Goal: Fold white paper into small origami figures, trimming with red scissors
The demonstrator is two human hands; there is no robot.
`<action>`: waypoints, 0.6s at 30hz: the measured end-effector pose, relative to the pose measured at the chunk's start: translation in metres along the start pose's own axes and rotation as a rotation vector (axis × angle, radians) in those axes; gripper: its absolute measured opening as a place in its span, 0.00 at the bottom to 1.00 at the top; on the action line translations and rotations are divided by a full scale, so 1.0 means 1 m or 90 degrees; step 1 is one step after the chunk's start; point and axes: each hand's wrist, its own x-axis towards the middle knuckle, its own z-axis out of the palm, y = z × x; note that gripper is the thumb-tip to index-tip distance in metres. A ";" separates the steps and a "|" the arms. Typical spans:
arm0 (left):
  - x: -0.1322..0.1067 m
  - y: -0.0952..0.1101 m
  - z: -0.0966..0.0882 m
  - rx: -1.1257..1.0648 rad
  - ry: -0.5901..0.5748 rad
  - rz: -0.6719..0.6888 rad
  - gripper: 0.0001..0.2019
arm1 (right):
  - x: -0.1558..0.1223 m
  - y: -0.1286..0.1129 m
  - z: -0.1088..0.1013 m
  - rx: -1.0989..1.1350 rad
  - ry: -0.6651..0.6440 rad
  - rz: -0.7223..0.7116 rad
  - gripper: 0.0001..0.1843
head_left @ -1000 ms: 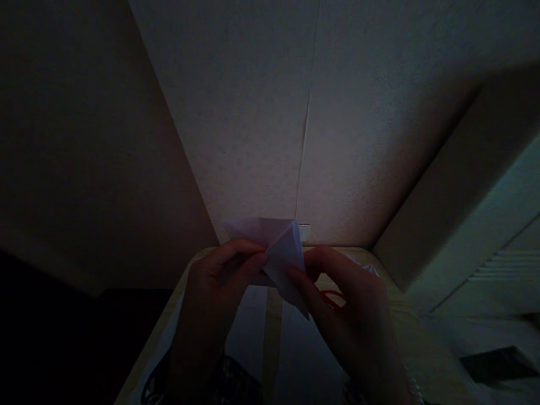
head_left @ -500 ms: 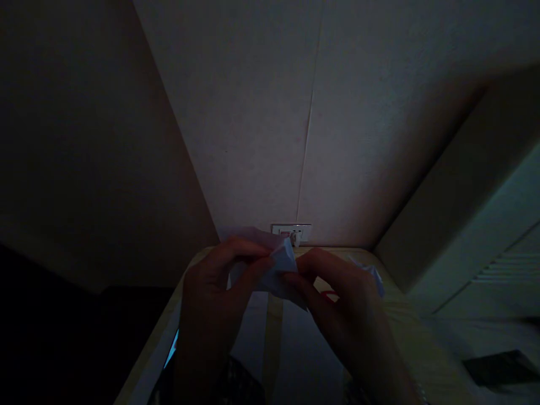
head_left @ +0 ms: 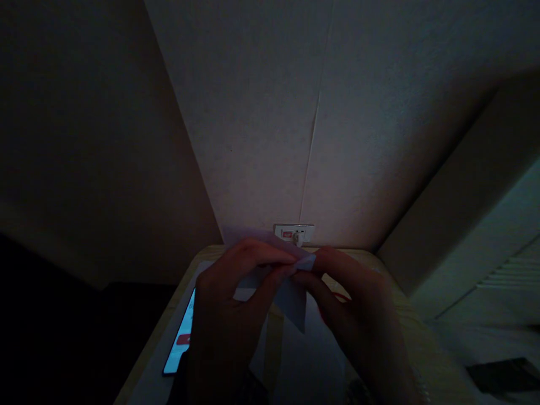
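A thin sheet of pale paper [head_left: 294, 301] is held up above the table, with a fold or edge pinched near its top. My left hand [head_left: 240, 298] grips it between thumb and index finger. Close on the right, my right hand [head_left: 350, 304] pinches the same paper by its edge, the fingertips almost meeting those of the left. Part of the sheet shows behind the left fingers, and a corner hangs downward between the hands. Partly behind my right hand lies a red curved object [head_left: 340, 296], its kind hidden.
A lit phone [head_left: 179, 340] lies left of my left wrist on white sheets [head_left: 304, 360] spread over the wooden table [head_left: 405, 320]. At the back, a wall socket [head_left: 294, 232] holds a plug. A dark flat object [head_left: 504, 375] rests at the far right. The room is dim.
Both hands have shifted slightly right, and the left fingertips have come closer to the right ones. The paper's upper part is now flatter, with a corner hanging lower. More of the phone shows.
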 end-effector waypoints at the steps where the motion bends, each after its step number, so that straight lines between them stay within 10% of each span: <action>1: 0.000 -0.001 0.000 0.004 -0.007 0.012 0.09 | 0.000 0.000 0.000 0.005 -0.002 -0.004 0.09; 18: -0.006 0.002 -0.002 0.018 -0.003 0.062 0.07 | 0.000 -0.001 -0.001 -0.041 -0.009 -0.051 0.09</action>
